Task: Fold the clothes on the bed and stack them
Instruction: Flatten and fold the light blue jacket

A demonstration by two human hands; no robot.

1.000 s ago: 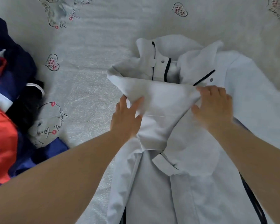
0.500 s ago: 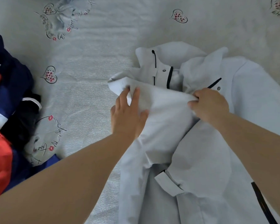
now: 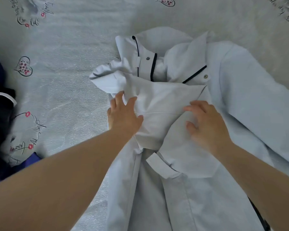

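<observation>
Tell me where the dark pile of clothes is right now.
In the head view, the dark pile of clothes sits at the far left edge, on the bedsheet, left of the pale jacket.

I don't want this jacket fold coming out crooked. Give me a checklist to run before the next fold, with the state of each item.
1. Left hand on the folded-in sleeve, fingers spread flat: ok.
2. Right hand resting on the same panel, fingers loosely bent, no pinch visible: ok.
3. Sleeve lying smooth: not ok, cloth bunches by the left fingertips.
4. Collar flat: not ok, it stands rumpled, zipper open.
5. Other side of the pale jacket folded in: not ok, it lies spread out.
6. Bare bedsheet for stacking: ok, the dark clothes pile is at the left edge.
</observation>
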